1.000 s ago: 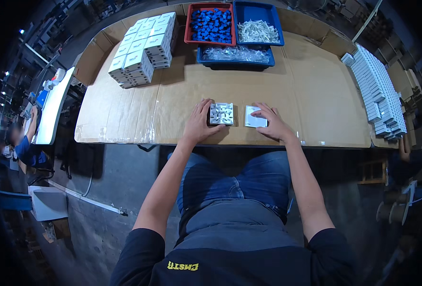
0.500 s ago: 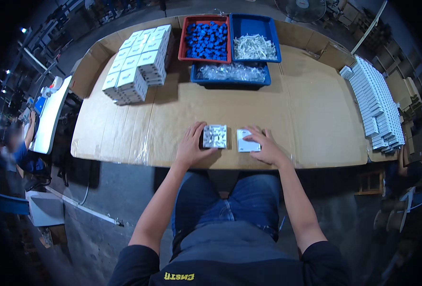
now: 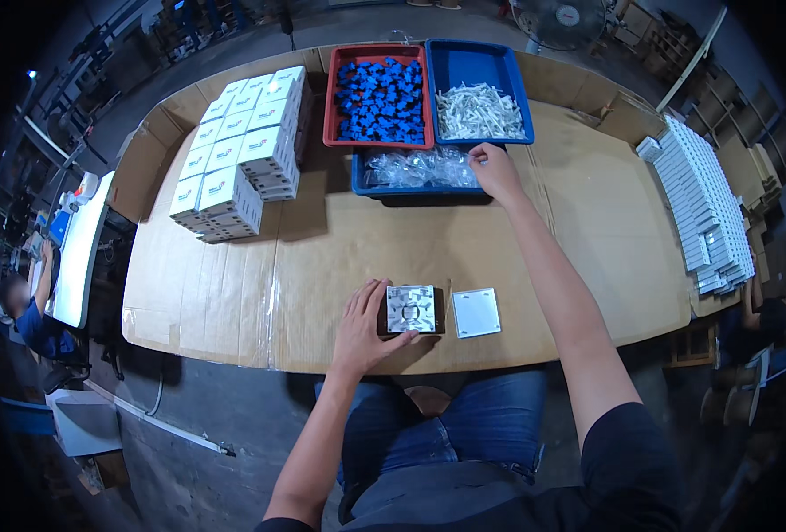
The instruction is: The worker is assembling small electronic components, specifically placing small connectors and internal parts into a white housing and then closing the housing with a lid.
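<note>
My left hand (image 3: 362, 330) grips a white square plastic housing (image 3: 410, 309) from its left side, fingers behind and thumb along the near edge. The housing's open top shows moulded parts inside. Just to its right, a flat white square cover plate (image 3: 476, 314) lies untouched on the cardboard. My right hand (image 3: 497, 174) is stretched far forward, with its fingers closed at the right part of the lower blue tray (image 3: 424, 192). Clear plastic bags (image 3: 411, 168) fill that tray. Whatever lies between the right fingertips is too small to make out.
A red tray (image 3: 329, 133) of small blue parts and a blue tray (image 3: 468, 55) of slender whitish pieces stand behind. White boxes (image 3: 233, 160) are stacked at the left. Many white pieces (image 3: 699, 204) line the right edge. Another person (image 3: 34, 315) sits at the far-left table.
My right hand has left the cover plate and moved forward to the lower blue tray. My left hand stays at the housing. The whole view has shifted slightly.
</note>
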Action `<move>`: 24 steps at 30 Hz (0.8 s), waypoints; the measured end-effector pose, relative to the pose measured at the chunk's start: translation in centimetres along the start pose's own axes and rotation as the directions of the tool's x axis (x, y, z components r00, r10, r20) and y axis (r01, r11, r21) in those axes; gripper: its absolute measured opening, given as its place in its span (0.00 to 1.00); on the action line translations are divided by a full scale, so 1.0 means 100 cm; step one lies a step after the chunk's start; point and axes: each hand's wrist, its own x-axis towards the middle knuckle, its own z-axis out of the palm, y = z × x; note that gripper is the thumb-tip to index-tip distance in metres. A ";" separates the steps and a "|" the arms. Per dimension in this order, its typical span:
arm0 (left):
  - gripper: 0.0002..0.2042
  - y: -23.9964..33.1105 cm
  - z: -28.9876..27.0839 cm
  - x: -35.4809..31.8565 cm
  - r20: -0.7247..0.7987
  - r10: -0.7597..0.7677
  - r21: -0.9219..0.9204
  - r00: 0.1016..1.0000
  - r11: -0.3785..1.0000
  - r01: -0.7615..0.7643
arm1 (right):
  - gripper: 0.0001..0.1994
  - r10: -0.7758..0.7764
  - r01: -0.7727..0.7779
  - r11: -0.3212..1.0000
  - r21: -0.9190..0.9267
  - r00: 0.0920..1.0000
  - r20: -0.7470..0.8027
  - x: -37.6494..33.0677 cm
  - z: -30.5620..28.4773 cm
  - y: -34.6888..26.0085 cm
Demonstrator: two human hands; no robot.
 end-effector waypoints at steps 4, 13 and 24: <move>0.45 0.001 0.000 0.000 -0.027 -0.001 -0.031 1.000 1.000 0.001 | 0.10 0.124 -0.115 0.982 -0.153 0.991 0.055 0.023 0.032 0.004; 0.39 -0.001 -0.004 0.002 -0.057 0.005 -0.075 0.998 0.997 -0.009 | 0.18 0.245 -0.243 0.969 0.041 0.968 -0.062 0.027 0.039 0.013; 0.40 -0.002 -0.002 -0.001 -0.064 -0.023 -0.115 0.998 0.993 0.015 | 0.17 0.061 -0.010 0.713 0.701 0.997 -0.048 -0.008 -0.038 -0.017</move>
